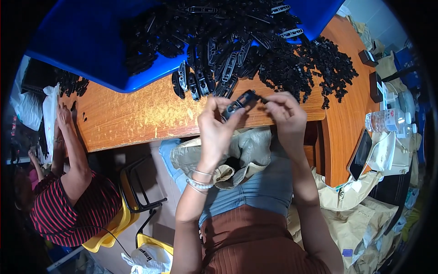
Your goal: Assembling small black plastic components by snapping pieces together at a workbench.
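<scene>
Both hands work one long black plastic piece (238, 104) above the surface (137, 114) edge, left hand (216, 128) fingers gripping it, right hand (287, 112) pinching its end, with most of the heaped black parts (273, 55) (judging by the pile) apparently left

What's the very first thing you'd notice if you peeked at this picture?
The big heap of black plastic parts spilling from a blue bin onto the wooden table at the top. Just below it, in the middle, the left hand and right hand hold one black part between them. At the left sits another person in a red-striped top.
</scene>
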The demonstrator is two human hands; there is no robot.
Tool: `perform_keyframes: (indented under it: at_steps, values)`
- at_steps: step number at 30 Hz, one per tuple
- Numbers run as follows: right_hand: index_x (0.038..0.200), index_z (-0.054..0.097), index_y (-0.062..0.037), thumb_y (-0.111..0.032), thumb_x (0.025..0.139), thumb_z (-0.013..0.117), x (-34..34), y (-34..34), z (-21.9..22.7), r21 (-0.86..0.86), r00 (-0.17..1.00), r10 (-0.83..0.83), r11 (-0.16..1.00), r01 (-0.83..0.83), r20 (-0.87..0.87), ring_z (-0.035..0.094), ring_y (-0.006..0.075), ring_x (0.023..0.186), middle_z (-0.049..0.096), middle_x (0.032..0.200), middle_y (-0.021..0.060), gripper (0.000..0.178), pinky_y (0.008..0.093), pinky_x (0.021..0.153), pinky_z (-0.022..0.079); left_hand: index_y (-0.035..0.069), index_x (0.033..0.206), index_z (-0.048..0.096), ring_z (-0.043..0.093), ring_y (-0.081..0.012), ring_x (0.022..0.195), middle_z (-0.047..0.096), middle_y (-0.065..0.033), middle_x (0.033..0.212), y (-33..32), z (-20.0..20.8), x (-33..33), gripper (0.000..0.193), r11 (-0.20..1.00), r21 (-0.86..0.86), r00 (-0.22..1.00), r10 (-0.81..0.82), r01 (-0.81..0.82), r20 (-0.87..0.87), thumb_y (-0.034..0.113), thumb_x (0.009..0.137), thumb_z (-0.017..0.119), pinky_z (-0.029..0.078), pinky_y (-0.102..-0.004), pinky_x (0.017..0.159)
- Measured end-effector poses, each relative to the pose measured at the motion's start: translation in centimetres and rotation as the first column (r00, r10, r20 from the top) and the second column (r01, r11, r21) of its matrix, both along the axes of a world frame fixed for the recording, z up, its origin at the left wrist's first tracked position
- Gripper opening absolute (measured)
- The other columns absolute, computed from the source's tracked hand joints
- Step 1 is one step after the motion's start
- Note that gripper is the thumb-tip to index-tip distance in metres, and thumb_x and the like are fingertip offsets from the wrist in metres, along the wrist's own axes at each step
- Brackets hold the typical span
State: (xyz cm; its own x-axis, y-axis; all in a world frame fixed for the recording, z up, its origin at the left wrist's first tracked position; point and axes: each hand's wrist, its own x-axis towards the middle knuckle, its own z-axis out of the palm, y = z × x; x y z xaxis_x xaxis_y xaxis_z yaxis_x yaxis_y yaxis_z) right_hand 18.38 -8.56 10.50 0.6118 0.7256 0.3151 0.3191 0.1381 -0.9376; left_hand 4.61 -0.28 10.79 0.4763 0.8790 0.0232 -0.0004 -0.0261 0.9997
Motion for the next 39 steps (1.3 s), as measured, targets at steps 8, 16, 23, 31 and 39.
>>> perform_keyframes:
  at_steps: [8, 16, 23, 31, 39]
  values:
    - [0.097, 0.061, 0.0038, 0.002, 0.087, 0.056, -1.4, -0.7, 1.3, -0.030, 0.901, 0.164, 0.981, -0.192, -0.401, 0.060, 0.0076, 0.080, 0.063, 0.091, 0.0052, 0.011, 0.0199, 0.073, 0.049, -0.004, 0.108, 0.057, 0.063, -0.0133, 0.081, 0.059, -0.0132, 0.103, -2.4, -0.7, -0.6, 0.027, 0.985, -0.051, 0.975, -0.154, 0.164, 0.157, -0.009, 0.082, 0.059, 0.052, -0.0211, 0.070]
    - [0.088, 0.062, 0.0027, 0.004, 0.081, 0.058, -1.2, -1.3, 2.3, -0.208, 0.982, 0.186, 0.963, -0.174, 0.040, 0.060, 0.0125, 0.079, 0.063, 0.088, 0.0074, 0.008, 0.0236, 0.069, 0.047, -0.006, 0.105, 0.055, 0.067, -0.0162, 0.079, 0.066, -0.0130, 0.089, -1.1, 0.2, -1.1, 0.030, 0.962, -0.132, 0.971, -0.230, 0.237, 0.067, -0.009, 0.078, 0.066, 0.055, -0.0212, 0.070]
    - [0.093, 0.061, 0.0018, 0.002, 0.078, 0.061, -1.2, -1.3, 1.5, -0.094, 0.819, 0.109, 0.993, -0.067, 0.563, 0.061, 0.0155, 0.081, 0.063, 0.092, 0.0106, 0.015, 0.0283, 0.069, 0.048, -0.004, 0.098, 0.058, 0.065, -0.0099, 0.069, 0.066, -0.0086, 0.083, -1.3, 0.0, -1.1, 0.020, 0.942, -0.246, 0.959, -0.174, 0.228, 0.223, -0.007, 0.080, 0.065, 0.051, -0.0163, 0.058]
    - [0.107, 0.058, 0.0056, -0.002, 0.085, 0.061, -0.5, -3.0, -0.5, -0.245, 0.884, 0.337, 0.873, -0.422, -0.323, 0.062, 0.0102, 0.075, 0.065, 0.083, 0.0073, 0.024, 0.0229, 0.068, 0.049, -0.005, 0.099, 0.059, 0.066, -0.0129, 0.073, 0.067, -0.0124, 0.083, -1.5, 0.1, -1.9, 0.016, 0.923, -0.227, 0.949, -0.287, 0.310, 0.132, -0.006, 0.084, 0.060, 0.053, -0.0213, 0.064]
    - [0.096, 0.063, 0.0065, 0.002, 0.084, 0.059, 0.4, -3.7, -1.4, -0.335, 0.877, 0.415, 0.813, -0.477, -0.242, 0.063, 0.0120, 0.072, 0.065, 0.081, 0.0086, 0.013, 0.0210, 0.064, 0.048, -0.003, 0.090, 0.065, 0.065, -0.0156, 0.069, 0.066, -0.0107, 0.082, 0.5, -0.8, -2.1, 0.010, 0.888, 0.388, 0.936, -0.115, 0.248, -0.333, 0.006, 0.086, 0.060, 0.051, -0.0256, 0.064]
